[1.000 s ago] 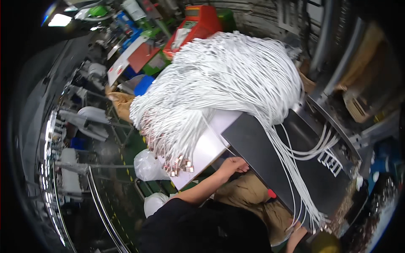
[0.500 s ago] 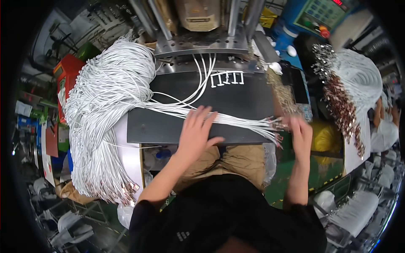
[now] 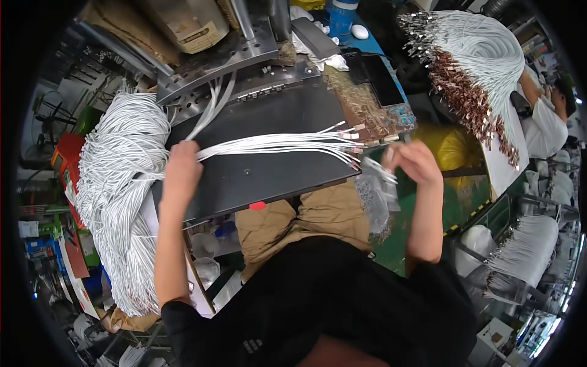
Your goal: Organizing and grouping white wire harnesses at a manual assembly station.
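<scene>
My left hand (image 3: 181, 162) is closed around a bundle of white cables (image 3: 263, 144) near the left end of a black plate (image 3: 263, 174). The cables run rightward over the plate, their metal-tipped ends (image 3: 351, 147) fanned at its right edge. Other white cables (image 3: 211, 113) lead from that hand up to the metal press (image 3: 220, 67). Off the plate's right edge, my right hand (image 3: 419, 162) has its fingers bent, with small white plastic pieces (image 3: 382, 170) at the fingertips. These pieces are smeared by motion, and the grip is partly hidden.
A large heap of white cables (image 3: 119, 183) hangs at the left. Another coil of white cables (image 3: 483, 49) with coppery ends lies on a table at the right. A clear plastic bag (image 3: 376, 199) hangs below the plate, near a yellow bag (image 3: 449, 147). Another person (image 3: 547, 125) sits far right.
My view has turned. My left hand has moved left along the cables and closed on them. The white plastic pieces have left the plate and are now by my right hand.
</scene>
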`<state>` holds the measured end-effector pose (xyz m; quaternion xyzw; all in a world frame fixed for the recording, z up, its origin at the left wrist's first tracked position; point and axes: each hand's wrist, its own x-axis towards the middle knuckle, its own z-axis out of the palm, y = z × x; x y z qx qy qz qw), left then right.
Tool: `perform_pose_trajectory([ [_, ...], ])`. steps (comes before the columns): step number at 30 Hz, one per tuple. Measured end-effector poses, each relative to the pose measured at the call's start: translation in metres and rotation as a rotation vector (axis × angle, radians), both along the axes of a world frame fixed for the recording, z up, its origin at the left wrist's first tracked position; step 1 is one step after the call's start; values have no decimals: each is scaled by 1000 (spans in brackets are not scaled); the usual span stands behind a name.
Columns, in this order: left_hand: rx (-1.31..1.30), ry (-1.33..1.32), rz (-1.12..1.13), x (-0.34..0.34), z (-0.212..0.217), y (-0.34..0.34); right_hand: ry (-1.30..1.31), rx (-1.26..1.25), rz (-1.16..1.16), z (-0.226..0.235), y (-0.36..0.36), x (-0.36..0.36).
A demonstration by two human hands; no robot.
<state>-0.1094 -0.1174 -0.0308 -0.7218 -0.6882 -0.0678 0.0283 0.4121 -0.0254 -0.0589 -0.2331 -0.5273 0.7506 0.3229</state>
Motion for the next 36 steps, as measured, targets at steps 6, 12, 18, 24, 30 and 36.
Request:
perform_pose_trajectory([
  [6, -90, -217, 17, 5, 26, 33, -1310, 226, -341, -285, -147, 142],
  [12, -157, -658, 186, 7, 50, 24, -877, 432, -1028, -123, -90, -2],
  [18, -106, -679, -462, 113, 26, 49, -672, 1231, -486, 54, -8, -173],
  [24, -3, -671, -335, 53, -22, 47, -1026, 1228, -118, 91, 10, -193],
  [30, 299, -669, -127, 56, 9, 34, -722, 701, -105, 21, 26, -228],
  [36, -516, -911, -181, 58, 34, -4, -906, 1530, -325, 48, 53, -167],
])
